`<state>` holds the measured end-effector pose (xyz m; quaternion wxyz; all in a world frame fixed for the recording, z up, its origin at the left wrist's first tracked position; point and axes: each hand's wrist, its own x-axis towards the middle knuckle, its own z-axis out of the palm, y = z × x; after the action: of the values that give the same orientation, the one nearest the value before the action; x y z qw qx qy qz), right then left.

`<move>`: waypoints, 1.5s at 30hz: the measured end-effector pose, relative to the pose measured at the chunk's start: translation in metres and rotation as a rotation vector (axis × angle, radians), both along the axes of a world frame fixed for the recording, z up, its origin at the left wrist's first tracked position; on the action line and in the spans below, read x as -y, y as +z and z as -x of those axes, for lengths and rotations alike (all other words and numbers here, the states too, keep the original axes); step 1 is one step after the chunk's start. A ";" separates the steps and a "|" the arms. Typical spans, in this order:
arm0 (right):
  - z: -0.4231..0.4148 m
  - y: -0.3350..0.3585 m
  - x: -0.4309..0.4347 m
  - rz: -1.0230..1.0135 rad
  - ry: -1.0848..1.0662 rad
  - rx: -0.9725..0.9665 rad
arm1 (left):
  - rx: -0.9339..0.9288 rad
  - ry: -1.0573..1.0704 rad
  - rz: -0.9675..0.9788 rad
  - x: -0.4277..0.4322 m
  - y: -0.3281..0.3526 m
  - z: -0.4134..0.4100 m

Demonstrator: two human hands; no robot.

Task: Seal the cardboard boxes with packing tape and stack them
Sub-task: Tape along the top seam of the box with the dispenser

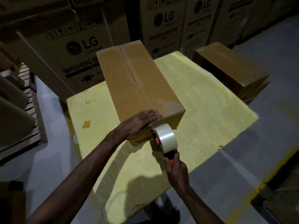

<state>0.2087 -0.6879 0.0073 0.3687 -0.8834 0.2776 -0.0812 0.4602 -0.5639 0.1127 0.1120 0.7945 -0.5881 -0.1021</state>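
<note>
While the long cardboard box (pixel 137 81) lies lengthwise on the yellow-covered table (pixel 202 102), its near end is pinned by the left hand (pixel 139 123), which is laid flat on the top face with fingers straight, the fingertips reaching the centre seam (pixel 134 73). The right hand (pixel 176 168) is wrapped round the orange handle of the tape dispenser (pixel 170 156), whose roll of clear tape (pixel 166 138) is held against the near end face of the box, just below the left hand. A strip of film appears stretched from roll to box edge, though its attachment is blurred. The two hands are seen close together but not touching. The box is judged to be stiff along its edges yet yielding in the middle of its flaps, so pressure is best applied beside the seam and corners. Its weight cannot be told; given its length, it is best lifted with one hand under each end for stacking. The tape is expected to be thin, clingy and easily creased, and is best controlled through the handle alone. Other stacked boxes (pixel 229 70) are seen right of the table, and printed washing-machine cartons (pixel 76 50) behind it.
</note>
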 end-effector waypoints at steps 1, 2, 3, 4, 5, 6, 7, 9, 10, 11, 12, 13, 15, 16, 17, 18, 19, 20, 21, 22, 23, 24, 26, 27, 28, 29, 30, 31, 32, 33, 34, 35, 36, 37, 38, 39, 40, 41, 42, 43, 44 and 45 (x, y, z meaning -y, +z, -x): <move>-0.001 -0.001 0.001 -0.009 0.010 -0.011 | 0.006 0.012 0.009 0.000 0.002 0.000; -0.001 -0.002 0.002 -0.006 0.016 -0.028 | 0.011 0.032 0.018 -0.001 0.005 -0.001; 0.002 -0.004 0.004 0.012 0.021 -0.047 | 0.011 0.056 0.025 -0.002 0.008 -0.004; 0.008 -0.005 0.005 0.032 0.024 -0.059 | 0.004 0.077 0.033 -0.003 0.011 -0.007; 0.014 -0.009 0.006 0.039 0.025 -0.062 | -0.003 0.089 0.033 -0.003 0.014 -0.010; 0.018 -0.015 0.008 0.033 0.022 -0.063 | -0.001 0.091 0.025 -0.003 0.016 -0.012; 0.020 -0.021 0.010 0.035 0.027 -0.051 | 0.003 0.083 0.019 -0.003 0.016 -0.012; 0.017 -0.024 0.016 0.037 0.044 -0.027 | 0.024 0.076 0.029 -0.003 0.015 -0.009; 0.013 -0.023 0.018 0.034 0.036 -0.013 | 0.041 0.088 0.034 -0.002 0.014 -0.007; 0.010 -0.023 0.019 0.034 0.032 0.001 | 0.059 0.105 0.041 -0.001 0.013 -0.006; 0.009 -0.022 0.019 0.029 0.033 0.004 | 0.076 0.117 0.052 0.001 0.014 -0.005; 0.008 -0.021 0.018 0.018 0.034 0.006 | 0.097 0.123 0.067 0.003 0.014 -0.005; 0.009 -0.020 0.018 0.012 0.019 -0.002 | 0.161 0.148 0.073 0.009 0.011 -0.003; 0.010 -0.021 0.017 0.007 0.004 -0.017 | 0.199 0.173 0.054 0.012 0.008 0.000; 0.012 -0.022 0.015 -0.011 -0.005 -0.037 | 0.235 0.206 0.026 0.016 0.007 0.003; 0.014 -0.023 0.012 -0.039 -0.013 -0.052 | 0.267 0.246 -0.004 0.020 0.006 0.004; 0.016 -0.024 0.010 -0.055 -0.022 -0.062 | 0.293 0.282 -0.029 0.023 0.004 0.006; 0.018 -0.026 0.008 -0.061 -0.035 -0.072 | 0.310 0.317 -0.052 0.026 0.003 0.007; 0.020 -0.028 0.008 -0.063 -0.042 -0.088 | 0.314 0.356 -0.075 0.028 0.004 0.008; 0.021 -0.030 0.007 -0.073 -0.049 -0.102 | 0.312 0.398 -0.096 0.029 0.005 0.010; 0.022 -0.030 0.007 -0.087 -0.056 -0.108 | 0.312 0.439 -0.112 0.031 0.005 0.012; 0.022 -0.030 0.007 -0.093 -0.060 -0.112 | 0.317 0.472 -0.124 0.033 0.004 0.014; 0.018 -0.024 0.006 -0.092 -0.059 -0.124 | 0.328 0.508 -0.153 0.036 0.002 0.016; 0.015 -0.020 0.006 -0.099 -0.046 -0.133 | 0.335 0.514 -0.159 0.038 0.000 0.017; 0.012 -0.016 0.005 -0.109 -0.035 -0.149 | 0.340 0.519 -0.158 0.038 0.000 0.017; 0.010 -0.015 0.004 -0.124 -0.029 -0.165 | 0.341 0.525 -0.162 0.038 0.000 0.016; 0.008 -0.014 0.003 -0.143 -0.028 -0.180 | 0.342 0.532 -0.173 0.039 0.002 0.016; 0.007 -0.014 0.003 -0.170 -0.027 -0.185 | 0.344 0.539 -0.184 0.040 0.003 0.016; 0.006 -0.015 0.003 -0.193 -0.030 -0.192 | 0.345 0.545 -0.193 0.042 0.004 0.016; 0.006 -0.017 0.002 -0.213 -0.031 -0.198 | 0.345 0.549 -0.202 0.044 0.004 0.016; 0.006 -0.017 0.001 -0.232 -0.034 -0.210 | 0.345 0.552 -0.210 0.045 0.003 0.018; 0.005 -0.015 0.000 -0.241 -0.036 -0.219 | 0.342 0.554 -0.211 0.046 0.000 0.020; 0.004 -0.013 -0.001 -0.235 -0.041 -0.217 | 0.332 0.555 -0.208 0.047 -0.002 0.021; 0.004 -0.012 -0.003 -0.219 -0.046 -0.210 | 0.323 0.556 -0.207 0.047 -0.004 0.024; 0.003 -0.008 -0.006 -0.202 -0.050 -0.196 | 0.329 0.558 -0.204 0.047 -0.006 0.025; 0.002 -0.006 -0.006 -0.184 -0.050 -0.170 | 0.335 0.561 -0.194 0.047 -0.007 0.024; 0.002 -0.003 -0.008 -0.161 -0.032 -0.140 | 0.325 0.563 -0.189 0.048 -0.006 0.023; 0.002 0.002 -0.009 -0.162 -0.018 -0.121 | 0.317 0.562 -0.190 0.049 -0.004 0.022; 0.001 0.010 -0.010 -0.187 -0.021 -0.109 | 0.323 0.561 -0.194 0.049 -0.003 0.020; -0.001 0.017 -0.008 -0.221 -0.032 -0.119 | 0.333 0.564 -0.193 0.050 -0.001 0.020; -0.002 0.025 -0.008 -0.245 -0.029 -0.131 | 0.332 0.564 -0.193 0.049 0.000 0.021; -0.004 0.028 -0.008 -0.277 -0.036 -0.149 | 0.327 0.557 -0.191 0.048 0.000 0.024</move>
<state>0.2123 -0.6801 0.0353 0.4639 -0.8225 0.3286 0.0167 0.4364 -0.6115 0.1126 -0.0349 0.9375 -0.3463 0.0067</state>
